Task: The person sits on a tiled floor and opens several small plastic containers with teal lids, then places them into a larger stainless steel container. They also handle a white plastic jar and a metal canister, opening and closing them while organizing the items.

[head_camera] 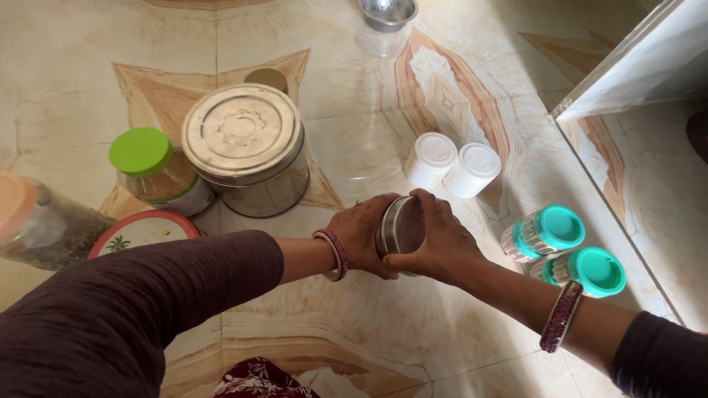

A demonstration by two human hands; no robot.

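A small round steel tin (400, 225) is held above the marble floor between both hands, its lid side tilted towards me. My left hand (359, 233) wraps its left side and wears a pink bangle at the wrist. Over the tin's top and right edge curls my right hand (440, 245), fingers closed on the rim, a dark beaded bangle on that forearm. Most of the tin's body is hidden by the fingers.
A large steel canister (245, 147) stands at left, with a green-lidded jar (151, 169), a clear jar lying down (40, 225) and a red-rimmed lid (144, 230). Two white-capped jars (451, 163), two teal-lidded jars (564, 247), a steel bowl (386, 13) and a mirrored panel (649, 169) lie right.
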